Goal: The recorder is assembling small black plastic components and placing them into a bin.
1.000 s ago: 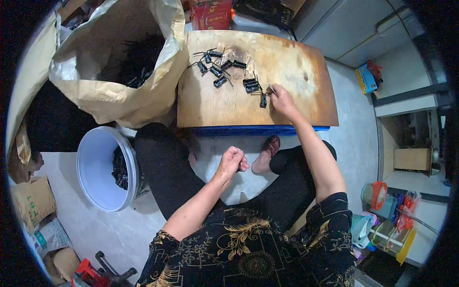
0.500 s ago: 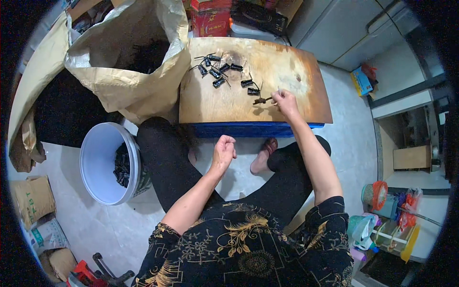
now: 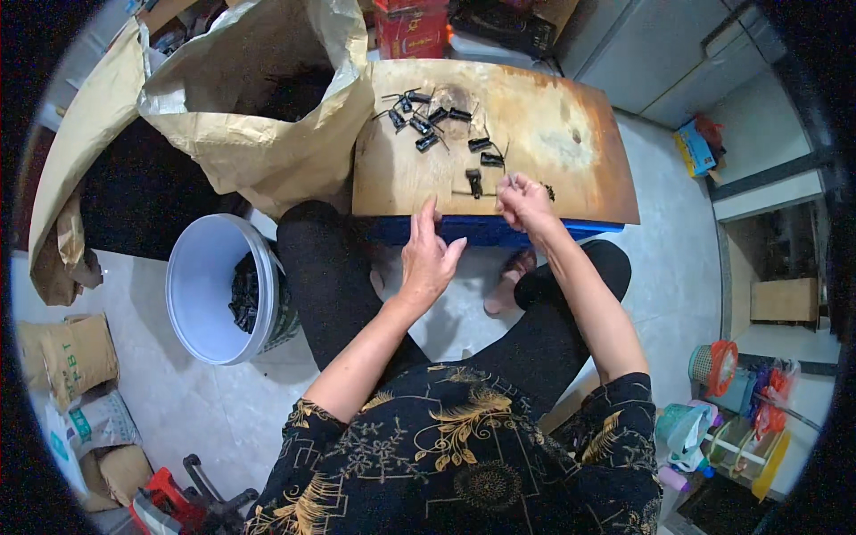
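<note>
Several small black bundles [image 3: 422,124], like coiled cables with thin wire-like ends, lie on a worn wooden board [image 3: 406,178]. Another black bundle [image 3: 473,183] sits nearer the front edge, a thin dark strand running beside it toward my right hand [image 3: 526,201]. That hand is pinched over the board, its fingertips closed on something too small to make out. A dark bit [image 3: 548,192] shows just past its knuckles. My left hand [image 3: 428,254] is open at the board's front edge, thumb and forefinger apart, holding nothing.
To the left stands a big open paper sack [image 3: 259,165] with dark contents. Below it, a white bucket [image 3: 183,290] contains black pieces. A blue support [image 3: 437,229] is under the board. Red boxes [image 3: 410,31] stand behind, and a basket rack [image 3: 731,446] is at lower right.
My left hand has risen to the board's edge and opened from a loose curl. My right hand has come slightly nearer and left; the dark piece it held out is no longer at its fingertips.
</note>
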The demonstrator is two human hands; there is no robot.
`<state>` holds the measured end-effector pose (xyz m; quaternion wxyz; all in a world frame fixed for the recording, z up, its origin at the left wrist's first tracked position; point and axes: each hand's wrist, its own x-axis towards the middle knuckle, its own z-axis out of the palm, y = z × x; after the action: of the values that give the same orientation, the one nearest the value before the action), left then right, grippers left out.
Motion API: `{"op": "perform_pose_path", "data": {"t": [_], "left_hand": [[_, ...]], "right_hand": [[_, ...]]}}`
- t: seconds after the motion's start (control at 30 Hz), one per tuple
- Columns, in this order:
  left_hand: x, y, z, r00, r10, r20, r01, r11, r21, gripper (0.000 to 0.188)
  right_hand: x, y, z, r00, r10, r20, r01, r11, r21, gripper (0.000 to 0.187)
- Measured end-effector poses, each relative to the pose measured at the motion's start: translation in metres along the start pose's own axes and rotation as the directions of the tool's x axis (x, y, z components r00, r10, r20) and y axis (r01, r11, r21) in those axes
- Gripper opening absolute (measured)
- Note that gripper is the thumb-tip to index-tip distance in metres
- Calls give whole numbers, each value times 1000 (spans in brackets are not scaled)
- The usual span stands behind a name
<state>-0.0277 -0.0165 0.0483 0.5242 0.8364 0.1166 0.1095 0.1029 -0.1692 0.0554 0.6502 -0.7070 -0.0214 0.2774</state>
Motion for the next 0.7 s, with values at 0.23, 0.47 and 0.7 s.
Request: {"op": "perform_pose_path", "data": {"t": [0.23,0.47,0.7], "left_hand": [[-2,-18,8,977,-119,179,100,989,112,80],[-12,-31,16,983,16,183,-40,991,128,70],[-14,-29,18,963,113,245,-172,956,237,66]], "right_hand": [[-45,24,38,990,10,144,1,997,-71,14],[-54,41,42,983,100,157,-98,995,-18,21],[-55,50,44,972,169,161,-182,981,73,25]]}}
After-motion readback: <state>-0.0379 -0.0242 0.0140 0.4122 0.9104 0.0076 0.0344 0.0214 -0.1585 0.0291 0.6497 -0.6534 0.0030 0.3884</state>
